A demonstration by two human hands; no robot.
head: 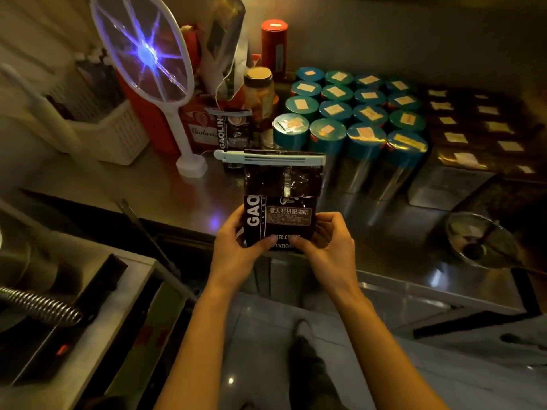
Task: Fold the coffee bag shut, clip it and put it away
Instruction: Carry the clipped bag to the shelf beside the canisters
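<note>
The left hand [236,244] and right hand [328,241] are both gripping the coffee bag [281,202] by its lower corners, holding it upright above the counter [165,187] edge (white clip [269,158] clamped across the folded top).

Glossy crinkled foil coffee bag [281,202]; matt white plastic clip [269,158]; brushed reflective steel counter [165,187]; shiny foil-topped cans [349,113].
</note>
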